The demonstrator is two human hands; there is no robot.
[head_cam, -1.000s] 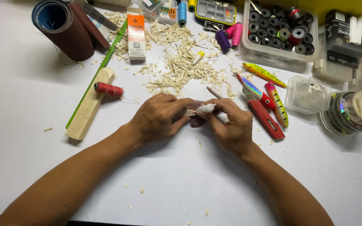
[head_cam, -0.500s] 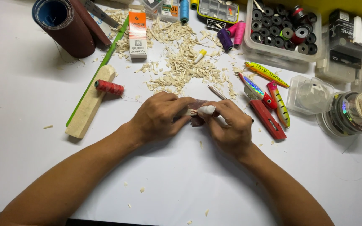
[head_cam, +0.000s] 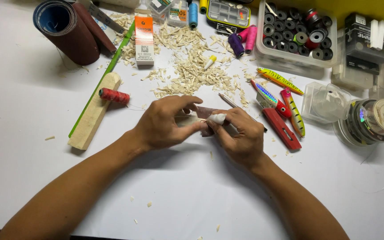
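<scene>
Left grip [head_cam: 165, 122]: fingers curled, thumb and fingertips pinched on a small pale carved piece [head_cam: 216, 118]. Right grip [head_cam: 241, 135]: clenched around the same piece from the other side, thumb on top; it also presses a reddish-brown sheet, likely sandpaper [head_cam: 206, 112], against it. Both hands meet at the middle of the white tabletop [head_cam: 36, 146].

All places below are relative to the carved piece:
- Just behind it: a thin pencil-like stick [head_cam: 227, 100], partly hidden by the right hand.
- Further behind: a pile of wood shavings [head_cam: 192, 66], with a small yellow-tipped tube [head_cam: 210, 62] lying in it.
- Left: a pale wooden block [head_cam: 93, 112] with a red thread spool [head_cam: 114, 95] resting on it, and a green ruler [head_cam: 107, 75] along its edge.
- Far left and back: a dark sandpaper roll [head_cam: 65, 31] and an orange-and-white box [head_cam: 144, 38].
- Right: a red flat tool [head_cam: 282, 129], near the right hand but apart from it, and three painted fishing lures, one yellow-green [head_cam: 281, 81], one silver holographic [head_cam: 267, 95], one pink-yellow [head_cam: 295, 111].
- Far right: a clear plastic box [head_cam: 325, 102] and a stack of line spools [head_cam: 372, 120].
- Back right: a clear tray of bobbins [head_cam: 296, 35] with purple and pink thread spools [head_cam: 241, 41] beside it.

Loose shavings lie scattered in front of the forearms.
</scene>
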